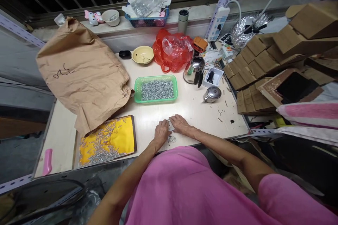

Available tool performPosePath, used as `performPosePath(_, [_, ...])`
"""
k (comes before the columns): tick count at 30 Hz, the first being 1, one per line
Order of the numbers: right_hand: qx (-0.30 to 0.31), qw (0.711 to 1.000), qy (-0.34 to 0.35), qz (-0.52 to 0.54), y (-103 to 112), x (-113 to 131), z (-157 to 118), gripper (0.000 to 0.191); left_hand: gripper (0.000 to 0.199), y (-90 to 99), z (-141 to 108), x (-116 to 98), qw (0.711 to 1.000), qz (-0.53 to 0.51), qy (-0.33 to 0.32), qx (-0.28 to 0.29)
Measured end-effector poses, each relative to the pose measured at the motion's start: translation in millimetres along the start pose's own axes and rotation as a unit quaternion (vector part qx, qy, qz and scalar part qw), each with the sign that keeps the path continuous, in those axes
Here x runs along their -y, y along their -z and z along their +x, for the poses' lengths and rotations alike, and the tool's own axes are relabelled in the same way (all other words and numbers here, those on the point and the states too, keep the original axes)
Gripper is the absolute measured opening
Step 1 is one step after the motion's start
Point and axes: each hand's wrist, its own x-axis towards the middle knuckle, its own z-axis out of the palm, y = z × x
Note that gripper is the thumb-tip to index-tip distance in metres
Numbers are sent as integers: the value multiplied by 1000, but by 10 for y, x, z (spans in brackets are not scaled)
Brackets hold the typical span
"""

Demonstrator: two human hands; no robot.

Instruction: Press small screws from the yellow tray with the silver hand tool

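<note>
Your left hand [161,133] and right hand [181,126] rest on the pale, smooth-topped counter [148,113] near its front edge, fingers turned inward. A small, pale grey piece [171,126] sits between them, partly covered by the fingers; its exact form is hidden. Grip state: the fingertips of both hands curl in at the piece, but you cannot tell from this view whether either is clamped on it.

Progress: the piece appears to be in mid-handling. Short, silver metal pins [158,90] cover the floor of the green, perforated plastic basket [155,101] ahead of your hands. More pins lie loose on the yellow sheet [129,133] to your left. Judged by these, much stock remains; the count of finished pieces cannot be determined.
</note>
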Motion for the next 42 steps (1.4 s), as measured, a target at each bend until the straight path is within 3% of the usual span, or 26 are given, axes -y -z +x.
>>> performPosePath(3, [1, 1000, -18, -7, 25, -59, -43, 74, 52, -31, 82, -19, 999, 44, -2, 18])
performPosePath(6, [1, 1000, -13, -25, 41, -96, -66, 66, 56, -24, 135, -59, 997, 65, -1, 29])
performPosePath(16, [0, 997, 34, -63, -136, -136, -35, 19, 18, 31, 285, -93, 991, 73, -25, 113])
performPosePath(20, [22, 997, 44, -54, -180, -161, -4, 25, 21, 8, 326, -52, 989, 72, -28, 128])
performPosePath(25, [18, 999, 27, -30, -67, -159, -4, 17, 21, 6, 352, -24, 991, 65, -22, 114])
performPosePath(30, [-14, 1000, -14, 3, 94, -148, -49, 53, 37, -46, 153, -16, 999, 28, -22, 31])
performPosePath(33, [-13, 1000, -17, 6, 95, -164, -47, 43, 44, -105, -45, -15, 998, -37, -56, 9])
performPosePath(37, [9, 999, -40, -24, 71, -204, 62, 18, 44, -180, -238, 30, 985, -135, -87, 68])
performPosePath(42, [10, 997, -48, -56, 186, -238, 345, 23, 58, -224, -309, 105, 970, -190, -88, 120])
